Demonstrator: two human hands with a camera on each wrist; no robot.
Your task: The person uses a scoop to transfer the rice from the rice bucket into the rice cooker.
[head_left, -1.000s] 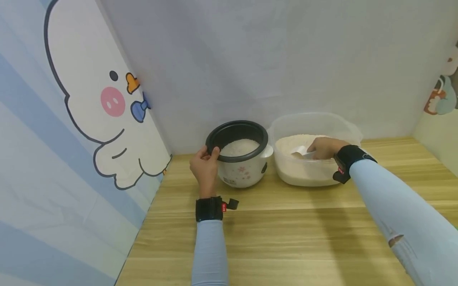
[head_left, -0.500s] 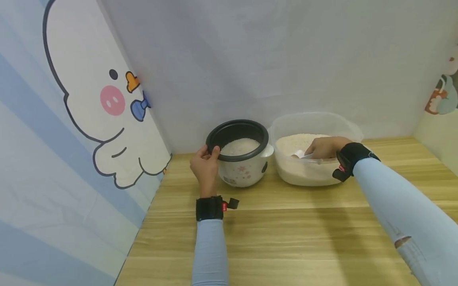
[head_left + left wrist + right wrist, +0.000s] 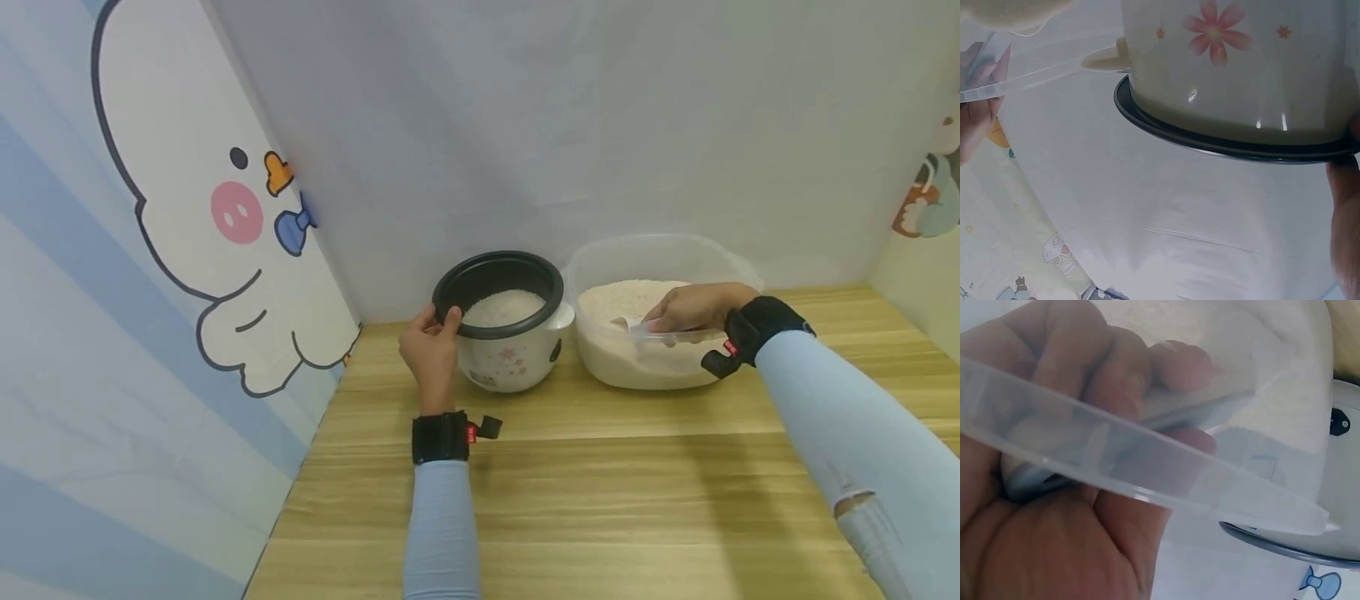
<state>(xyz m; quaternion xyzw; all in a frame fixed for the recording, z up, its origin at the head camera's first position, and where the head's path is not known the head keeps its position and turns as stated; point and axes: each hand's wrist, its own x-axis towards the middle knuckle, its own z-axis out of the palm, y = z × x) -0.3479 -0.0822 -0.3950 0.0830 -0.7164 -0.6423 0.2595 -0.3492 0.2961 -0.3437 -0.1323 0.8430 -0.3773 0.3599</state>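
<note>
Left hand pinches the cooker rim; right hand grips the scoop in the rice tub, right beside it. I'd lift it level, so nothing spills.

Both arms wear pale blue, close-fitting sleeves that end at the wrists; the left hand and right hand are bare, with no gloves or rings in view; a black wrist strap circles the left wrist, carrying a small red tag and a short black tab at its 3 o'clock side; a matching black band wraps the right wrist, with a red tag and a black tab at 8 o'clock; a small tear shows in the right sleeve.
</note>
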